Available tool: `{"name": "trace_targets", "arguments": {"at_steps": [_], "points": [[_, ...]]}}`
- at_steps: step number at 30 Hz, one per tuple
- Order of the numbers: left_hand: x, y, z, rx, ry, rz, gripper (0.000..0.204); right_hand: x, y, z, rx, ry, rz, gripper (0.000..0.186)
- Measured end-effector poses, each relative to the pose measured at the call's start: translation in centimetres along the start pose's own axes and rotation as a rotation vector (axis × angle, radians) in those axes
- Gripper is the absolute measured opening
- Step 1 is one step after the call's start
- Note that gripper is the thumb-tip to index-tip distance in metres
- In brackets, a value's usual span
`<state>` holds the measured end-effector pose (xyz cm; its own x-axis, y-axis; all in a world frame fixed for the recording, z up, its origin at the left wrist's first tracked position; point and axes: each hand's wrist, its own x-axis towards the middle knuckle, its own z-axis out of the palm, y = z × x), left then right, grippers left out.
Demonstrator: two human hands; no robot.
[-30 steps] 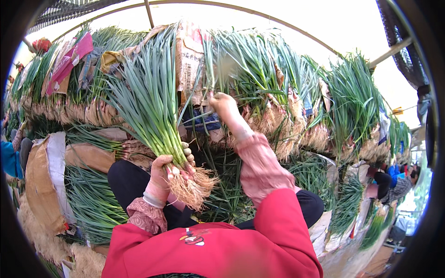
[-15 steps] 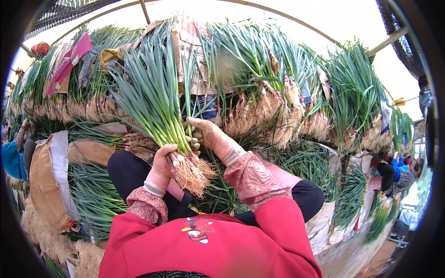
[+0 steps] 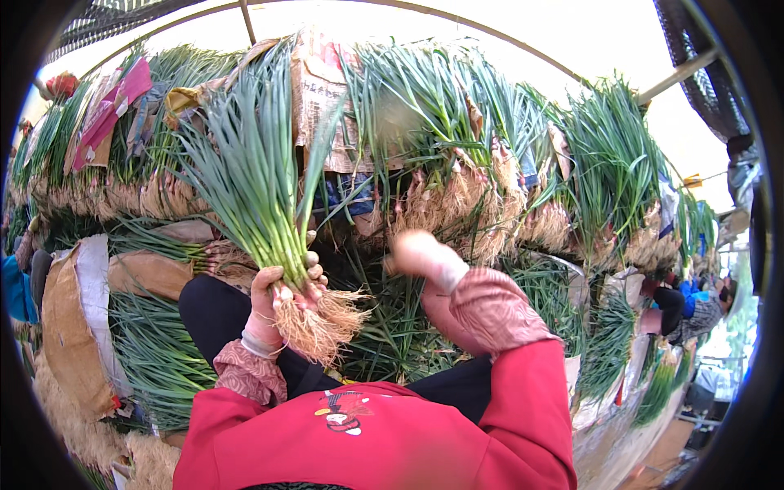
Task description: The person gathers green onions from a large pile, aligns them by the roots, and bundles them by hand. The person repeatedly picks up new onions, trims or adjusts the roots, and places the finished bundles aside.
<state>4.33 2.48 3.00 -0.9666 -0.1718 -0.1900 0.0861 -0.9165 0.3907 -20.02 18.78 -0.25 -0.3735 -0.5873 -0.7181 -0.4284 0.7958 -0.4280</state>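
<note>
My left hand [image 3: 265, 306] grips a large bunch of long-leaved green onion-like plants [image 3: 265, 196] just above their pale bulbs and tan, hairy roots, with the leaves fanning upward. My right hand [image 3: 420, 257] is off to the right of the bunch, separated from it and blurred by motion; whether anything is between its fingers I cannot make out. Under and beyond it are loose green leaves [image 3: 392, 343] and the hanging roots of stacked plants [image 3: 449, 204].
A long stacked row [image 3: 612, 163] of similar plants, roots outward, runs across the back, with torn paper sacking [image 3: 322, 90] among it. Brown and white sacking [image 3: 69, 327] lies at my left beside more bundles. Another person [image 3: 694, 310] sits at the far right, and blue clothing shows at the left edge.
My right hand came down from high up to the bunch in my left hand, then moved away rightward. The bunch has shifted slightly left, still held in my left hand.
</note>
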Motion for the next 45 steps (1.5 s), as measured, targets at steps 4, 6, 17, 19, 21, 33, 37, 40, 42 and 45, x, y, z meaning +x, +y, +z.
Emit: {"name": "trace_targets", "arguments": {"at_steps": [4, 6, 17, 19, 21, 33, 37, 40, 42, 45], "points": [[0.6, -0.1, 0.7, -0.072, -0.140, 0.101, 0.078, 7.9, -4.4, -1.4, 0.444, 0.825, -0.001, 0.062], [1.0, -0.1, 0.7, -0.073, -0.109, 0.096, 0.076, 11.4, -6.3, -0.3, 0.899, 0.743, -0.122, 0.057], [0.8, -0.4, -0.3, -0.134, -0.066, -0.048, 0.077, -3.6, 7.9, 16.7, -0.511, -0.577, -0.351, 0.045], [1.1, -0.7, -0.3, -0.052, -0.052, -0.060, 0.077, -2.6, 9.0, 12.9, -0.236, -0.062, -0.416, 0.034], [1.5, -1.1, -0.2, -0.030, -0.068, -0.067, 0.076, 0.5, 8.1, 7.8, -0.193, 0.606, -0.487, 0.027], [0.1, -3.5, -3.1, 0.026, 0.009, -0.320, 0.056, -6.9, -2.1, 10.3, 0.156, 0.213, -0.430, 0.035], [0.3, -4.6, -3.8, -0.117, -0.121, -0.445, 0.051, -9.0, -1.3, 9.0, 0.617, -0.240, -0.243, 0.044], [0.1, -5.2, -3.6, -0.065, -0.039, -0.365, 0.049, -5.8, -2.0, 7.9, 0.855, -0.042, -0.282, 0.042], [0.1, -5.3, -3.4, -0.078, -0.014, -0.364, 0.048, -2.9, -2.7, 8.5, 1.390, -0.136, -0.217, 0.033], [0.0, -5.1, -3.3, -0.133, 0.000, -0.331, 0.048, 0.7, -3.2, 11.0, 1.189, 0.442, -0.414, 0.023]]}}
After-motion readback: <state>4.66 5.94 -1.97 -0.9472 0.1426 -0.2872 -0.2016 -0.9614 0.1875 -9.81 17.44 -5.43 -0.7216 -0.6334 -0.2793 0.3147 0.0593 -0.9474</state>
